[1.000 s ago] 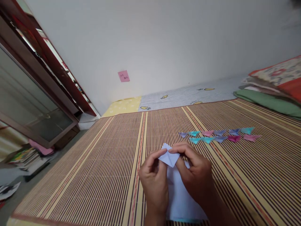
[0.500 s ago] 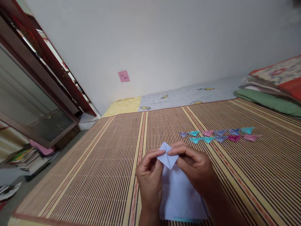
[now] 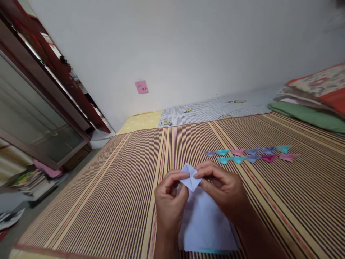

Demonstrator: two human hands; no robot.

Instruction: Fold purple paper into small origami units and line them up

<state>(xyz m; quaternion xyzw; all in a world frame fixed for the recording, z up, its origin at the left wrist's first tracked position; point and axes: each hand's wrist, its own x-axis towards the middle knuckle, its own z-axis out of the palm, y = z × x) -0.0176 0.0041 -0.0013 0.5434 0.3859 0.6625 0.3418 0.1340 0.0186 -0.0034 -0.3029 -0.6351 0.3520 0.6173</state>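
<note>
A small white folded paper (image 3: 190,178), diamond-shaped with a crease down its middle, is held up between both hands. My left hand (image 3: 172,196) pinches its left corner between finger and thumb. On the right corner, my right hand (image 3: 225,185) has its fingers and thumb closed. Beneath them a larger stack of white paper (image 3: 207,223) lies on the striped mat (image 3: 115,194), with a turquoise edge showing at the bottom. Beyond my right hand, several small folded paper shapes (image 3: 268,158) in turquoise, pink, purple and magenta form two rows.
Folded bedding (image 3: 309,115) is piled at the right edge. A pink note (image 3: 141,87) is stuck on the wall (image 3: 188,46). Patterned cloth (image 3: 205,109) runs along the wall. At the left are a glass-paned door (image 3: 35,108) and a stack of books (image 3: 32,181). A blurred figure shows through the doorway.
The small folded paper has shifted and turned slightly in my fingers, with its right corner now more covered. A blurred dark shape has appeared in the doorway.
</note>
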